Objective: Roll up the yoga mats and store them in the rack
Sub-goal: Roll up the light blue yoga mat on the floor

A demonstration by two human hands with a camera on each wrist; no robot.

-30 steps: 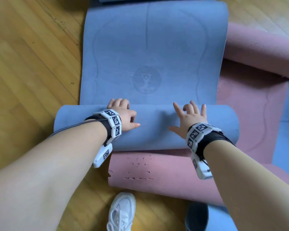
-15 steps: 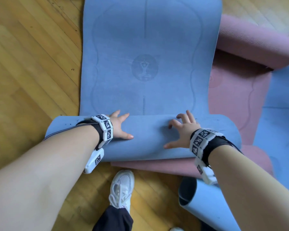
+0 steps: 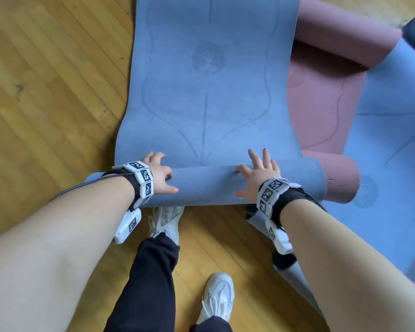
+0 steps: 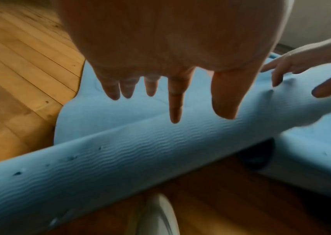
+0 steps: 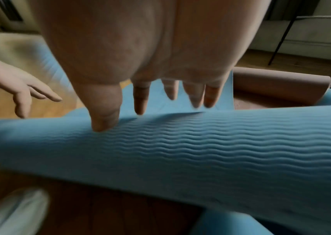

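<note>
1. On the wooden floor (image 3: 46, 97), seen from the head view: a blue yoga mat (image 3: 209, 92) lies partly rolled. The rolled portion (image 3: 206, 188) sits at the near end, crosswise in front of the person; the flat remainder runs away from them.
2. Left hand (image 3: 159, 174): rests on top of the roll toward its left end. Fingers reach over the far side of the roll, thumb points along the near face. Left wrist view shows the fingers (image 4: 174, 101) straight and spread above the ribbed surface, not curled round anything. Hand released, flat on the mat.
3. Right hand (image 3: 259, 178): on the roll right of centre, fingers splayed forward over the crest, thumb out to the left. Right wrist view: thumb tip (image 5: 104, 122) presses the ribbed mat, other fingers straight. Also released, pressing rather than grasping.
4. Roll surface shows a wavy ribbed texture; small dark nicks visible near its left end in the left wrist view.
5. Pink yoga mat (image 3: 321, 104) lies under and to the right of the blue one, touching it, with a rolled section at each end.
6. Second, lighter blue mat (image 3: 393, 164) spread at far right, partly over the pink one.
7. White sneakers: one (image 3: 164, 221) just beside the near edge of the roll, the other (image 3: 217, 295) nearer the camera. Dark trouser leg (image 3: 149, 279) above the first.
8. Rack: cannot identify it with certainty in any view.
</note>
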